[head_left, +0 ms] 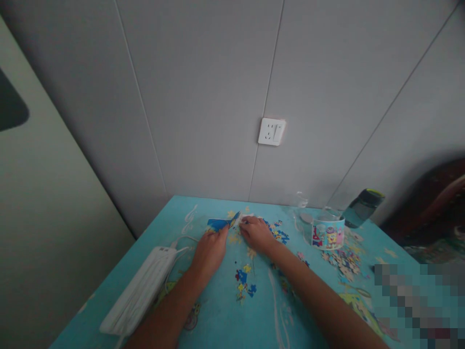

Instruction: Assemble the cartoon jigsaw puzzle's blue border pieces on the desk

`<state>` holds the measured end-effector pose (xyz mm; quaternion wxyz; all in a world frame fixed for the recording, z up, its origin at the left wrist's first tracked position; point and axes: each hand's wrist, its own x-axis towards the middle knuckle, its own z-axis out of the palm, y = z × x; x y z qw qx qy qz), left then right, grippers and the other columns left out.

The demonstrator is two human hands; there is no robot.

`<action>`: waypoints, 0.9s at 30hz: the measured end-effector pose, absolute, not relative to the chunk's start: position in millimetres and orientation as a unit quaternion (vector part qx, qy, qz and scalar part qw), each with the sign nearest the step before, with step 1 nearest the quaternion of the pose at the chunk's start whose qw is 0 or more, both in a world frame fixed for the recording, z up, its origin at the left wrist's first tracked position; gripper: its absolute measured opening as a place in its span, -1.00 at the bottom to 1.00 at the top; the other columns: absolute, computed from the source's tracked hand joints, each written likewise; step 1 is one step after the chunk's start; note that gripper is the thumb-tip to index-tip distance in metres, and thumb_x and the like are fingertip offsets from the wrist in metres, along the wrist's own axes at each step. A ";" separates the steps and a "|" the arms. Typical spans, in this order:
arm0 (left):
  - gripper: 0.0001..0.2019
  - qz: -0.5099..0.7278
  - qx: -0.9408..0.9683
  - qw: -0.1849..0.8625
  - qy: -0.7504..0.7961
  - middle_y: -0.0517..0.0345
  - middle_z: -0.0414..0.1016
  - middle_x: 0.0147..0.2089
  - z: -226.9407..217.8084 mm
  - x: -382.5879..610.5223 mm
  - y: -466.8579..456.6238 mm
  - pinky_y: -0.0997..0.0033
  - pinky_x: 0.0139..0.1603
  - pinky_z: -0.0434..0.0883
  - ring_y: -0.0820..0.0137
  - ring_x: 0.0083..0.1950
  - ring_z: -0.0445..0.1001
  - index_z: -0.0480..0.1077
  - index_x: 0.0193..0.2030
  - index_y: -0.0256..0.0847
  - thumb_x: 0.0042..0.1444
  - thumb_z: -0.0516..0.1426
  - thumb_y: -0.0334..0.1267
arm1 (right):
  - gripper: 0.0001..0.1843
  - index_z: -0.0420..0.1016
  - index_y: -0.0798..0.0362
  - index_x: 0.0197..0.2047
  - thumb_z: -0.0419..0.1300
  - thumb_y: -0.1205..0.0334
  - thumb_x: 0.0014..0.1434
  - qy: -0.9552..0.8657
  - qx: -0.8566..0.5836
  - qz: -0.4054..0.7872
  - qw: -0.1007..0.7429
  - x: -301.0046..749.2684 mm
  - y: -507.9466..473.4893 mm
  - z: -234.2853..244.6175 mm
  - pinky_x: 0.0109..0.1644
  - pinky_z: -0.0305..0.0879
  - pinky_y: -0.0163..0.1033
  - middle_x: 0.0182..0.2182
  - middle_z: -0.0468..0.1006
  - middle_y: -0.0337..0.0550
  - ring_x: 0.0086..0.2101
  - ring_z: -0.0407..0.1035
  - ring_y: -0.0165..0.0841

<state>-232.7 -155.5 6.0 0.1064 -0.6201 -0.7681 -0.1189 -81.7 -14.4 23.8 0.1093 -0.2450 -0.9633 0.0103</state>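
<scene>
My left hand (213, 245) is at the far middle of the table, its fingers closed on the edge of a small blue-and-yellow picture sheet (218, 224). One part of the sheet lies flat, and another part tilts up between my hands. Whether it is a card or joined puzzle pieces, I cannot tell. Curled beside its raised edge is my right hand (257, 233); its fingertips are close to something white, and their grip is too small to make out. Loose blue and yellow jigsaw pieces (280, 235) lie just right of that hand. A nearer cluster of jigsaw pieces (242, 277) sits between my forearms.
On the left lies a white power strip (141, 286) with cables. A cartoon-printed tub (328, 233) stands right, with a heap of jigsaw pieces (343, 261) before it. Behind are a tilted dark bottle (363, 208) and a small clear bottle (301, 200). A wall socket (271, 131) is above the table.
</scene>
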 end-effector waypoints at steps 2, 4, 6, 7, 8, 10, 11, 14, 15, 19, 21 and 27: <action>-0.62 -0.124 -0.629 0.107 -0.760 -0.03 0.60 -0.18 6.7 -231.0 -156.2 0.26 -0.06 0.43 0.23 -0.14 0.58 0.30 0.26 -0.15 0.37 -0.08 -0.39 | -0.68 0.59 -0.01 -0.01 0.02 0.18 0.40 -0.962 -0.253 0.003 0.102 -78.5 -13.9 23.8 0.20 0.15 -0.10 0.09 0.51 -0.01 0.10 0.33 -0.18; -0.63 -0.130 -0.634 0.108 -0.754 -0.02 0.60 -0.15 7.8 -228.6 -158.2 0.23 -0.02 0.41 0.23 -0.14 0.58 0.30 0.27 -0.15 0.39 -0.08 -0.34 | -0.68 0.61 0.03 -0.06 0.03 0.20 0.40 -0.961 -0.262 0.000 0.092 -72.6 -13.0 22.9 0.16 0.17 -0.13 0.00 0.55 0.02 0.04 0.36 -0.19; -0.62 -0.136 -0.637 0.111 -0.751 -0.04 0.60 -0.08 8.8 -226.0 -161.4 0.18 0.05 0.39 0.21 -0.08 0.57 0.26 0.30 -0.15 0.39 -0.06 -0.31 | -0.68 0.63 0.08 -0.12 0.04 0.23 0.38 -0.960 -0.268 0.002 0.082 -66.0 -12.2 21.5 0.12 0.20 -0.18 -0.09 0.58 0.04 -0.02 0.39 -0.22; -0.60 -0.138 -0.637 0.114 -0.750 -0.05 0.58 -0.03 9.2 -224.9 -163.2 0.16 0.08 0.37 0.20 -0.03 0.55 0.24 0.32 -0.14 0.38 -0.05 -0.30 | -0.68 0.64 0.11 -0.17 0.04 0.26 0.37 -0.960 -0.269 0.004 0.078 -62.7 -12.2 20.9 0.11 0.21 -0.21 -0.13 0.58 0.04 -0.05 0.41 -0.23; -0.60 -0.139 -0.637 0.116 -0.750 -0.06 0.57 0.02 9.5 -224.1 -164.9 0.15 0.11 0.35 0.19 0.02 0.54 0.24 0.32 -0.13 0.37 -0.03 -0.29 | -0.68 0.65 0.13 -0.20 0.05 0.29 0.36 -0.960 -0.269 0.006 0.074 -59.7 -12.6 20.5 0.10 0.21 -0.23 -0.15 0.59 0.04 -0.06 0.42 -0.25; -0.63 -0.140 -0.634 0.121 -0.751 -0.06 0.56 0.03 9.7 -223.8 -167.1 0.14 0.14 0.33 0.18 0.05 0.52 0.30 0.27 -0.13 0.37 -0.02 -0.28 | -0.69 0.65 0.14 -0.25 0.06 0.32 0.33 -0.961 -0.267 0.010 0.071 -54.2 -14.6 20.3 0.10 0.22 -0.25 -0.18 0.60 0.04 -0.07 0.43 -0.25; -0.66 -0.139 -0.631 0.123 -0.753 -0.06 0.57 0.00 9.6 -224.3 -167.5 0.12 0.13 0.33 0.18 0.02 0.52 0.34 0.23 -0.15 0.37 -0.02 -0.27 | -0.70 0.65 0.14 -0.26 0.07 0.33 0.32 -0.961 -0.266 0.011 0.072 -51.7 -16.0 20.5 0.10 0.22 -0.25 -0.18 0.60 0.04 -0.07 0.44 -0.25; -0.70 -0.137 -0.617 0.127 -0.765 -0.07 0.58 -0.16 9.0 -227.4 -166.4 0.10 0.04 0.36 0.17 -0.12 0.54 0.43 0.09 -0.21 0.39 -0.06 -0.26 | -0.71 0.66 0.12 -0.20 0.07 0.35 0.31 -0.962 -0.264 0.014 0.071 -45.9 -20.1 21.4 0.11 0.23 -0.23 -0.16 0.61 0.05 -0.06 0.45 -0.23; -0.69 -0.138 -0.612 0.127 -0.768 -0.08 0.57 -0.18 8.6 -228.4 -166.2 0.10 0.01 0.37 0.17 -0.15 0.54 0.44 0.07 -0.22 0.39 -0.08 -0.26 | -0.70 0.66 0.11 -0.18 0.06 0.36 0.31 -0.962 -0.263 0.015 0.070 -44.4 -21.0 21.6 0.11 0.23 -0.23 -0.15 0.61 0.05 -0.06 0.45 -0.23; -0.69 -0.147 -0.605 0.128 -0.772 -0.10 0.53 -0.08 6.3 -229.4 -171.6 0.10 0.01 0.39 0.13 -0.05 0.50 0.42 0.11 -0.20 0.39 -0.03 -0.17 | -0.69 0.66 0.09 -0.12 0.06 0.37 0.32 -0.966 -0.248 0.025 0.068 -40.9 -22.2 21.9 0.14 0.20 -0.27 -0.11 0.62 0.02 -0.04 0.45 -0.26; -0.64 -0.150 -0.614 0.125 -0.765 -0.11 0.49 0.03 5.0 -228.8 -177.8 0.08 0.08 0.38 0.10 0.06 0.45 0.39 0.17 -0.17 0.37 0.02 -0.08 | -0.69 0.65 0.05 -0.08 0.07 0.38 0.32 -0.968 -0.240 0.033 0.073 -41.0 -22.8 21.5 0.17 0.18 -0.27 -0.08 0.61 -0.02 -0.01 0.43 -0.27; -0.61 -0.159 -0.644 0.102 -0.741 -0.08 0.32 0.30 6.6 -231.4 -199.4 0.07 0.29 0.30 0.16 0.28 0.33 0.33 0.27 -0.10 0.41 -0.05 -0.07 | -0.68 0.62 0.02 0.00 0.06 0.33 0.35 -0.962 -0.254 0.053 0.087 -49.0 -22.5 15.1 0.11 0.21 -0.24 -0.09 0.60 -0.01 -0.05 0.44 -0.25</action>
